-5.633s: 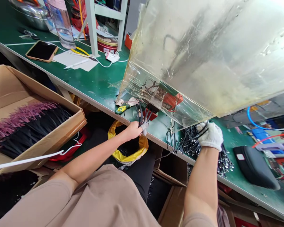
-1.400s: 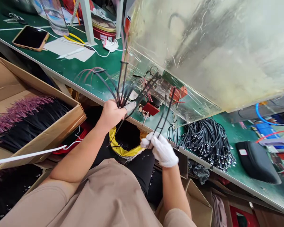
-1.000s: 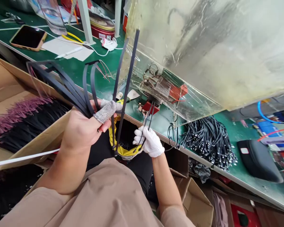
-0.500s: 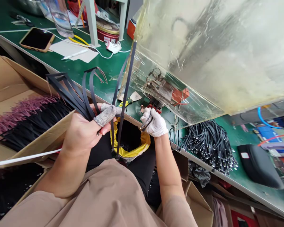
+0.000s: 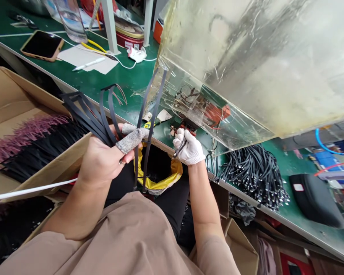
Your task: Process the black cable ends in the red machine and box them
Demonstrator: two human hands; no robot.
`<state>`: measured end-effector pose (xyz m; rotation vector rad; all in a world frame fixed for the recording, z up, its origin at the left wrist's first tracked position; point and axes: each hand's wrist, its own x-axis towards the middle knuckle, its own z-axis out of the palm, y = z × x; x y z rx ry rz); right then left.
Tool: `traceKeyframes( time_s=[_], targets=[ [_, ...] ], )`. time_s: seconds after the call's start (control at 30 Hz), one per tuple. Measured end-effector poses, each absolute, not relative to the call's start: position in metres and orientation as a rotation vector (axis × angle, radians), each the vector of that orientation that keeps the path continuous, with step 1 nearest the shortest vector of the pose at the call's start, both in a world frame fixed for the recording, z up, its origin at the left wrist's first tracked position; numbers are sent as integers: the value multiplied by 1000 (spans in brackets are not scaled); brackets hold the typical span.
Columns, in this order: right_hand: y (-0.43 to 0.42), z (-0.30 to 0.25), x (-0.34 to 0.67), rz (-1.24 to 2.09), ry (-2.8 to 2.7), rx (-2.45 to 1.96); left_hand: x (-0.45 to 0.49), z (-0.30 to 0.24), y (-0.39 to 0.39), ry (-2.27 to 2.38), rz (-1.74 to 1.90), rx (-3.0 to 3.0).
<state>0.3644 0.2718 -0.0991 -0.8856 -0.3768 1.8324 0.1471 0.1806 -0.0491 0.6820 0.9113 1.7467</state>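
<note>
My left hand [image 5: 103, 154], with grey knit sleeves on its thumb and a finger, is closed around a bundle of flat black cables [image 5: 87, 110]. The cables loop up and away, and thin pinkish wires show at one end. Two black strands [image 5: 149, 141] hang beside the fingertips, over a yellow-lined bin [image 5: 176, 170] between my knees. My right hand [image 5: 189, 148] wears a white glove. Its fingers are pinched on a short dark cable piece [image 5: 180, 148], just in front of a small machine [image 5: 189, 126] behind a clear plastic shield [image 5: 218, 84].
On the left, a cardboard box [image 5: 46, 170] holds black cables with pink wire ends. A heap of black cables with metal tips [image 5: 255, 175] lies right of my glove, near a black case [image 5: 315, 200]. Phone [image 5: 42, 46], pen [image 5: 88, 64] and yellow-handled tool [image 5: 94, 46] lie on the green bench.
The hanging black strands have shifted, their upper end now lower against the shield. My right hand stays near the machine, its short cable piece turned slightly. The view has shifted a little.
</note>
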Motion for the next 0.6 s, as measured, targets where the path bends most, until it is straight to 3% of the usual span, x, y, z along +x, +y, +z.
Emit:
traceKeyframes(
  time_s=[0.23,0.33,0.6],
  targets=[
    [220,-106,349,2020,-998,-830,170,-63,190,967,1588,976],
    [198,-93,338,1929,-1285,-901,181,-78,195,1065,1507,1167],
    [165,-52,369,1777,-1344,-1151,163,-91,215,1221,1517,1372]
  ],
)
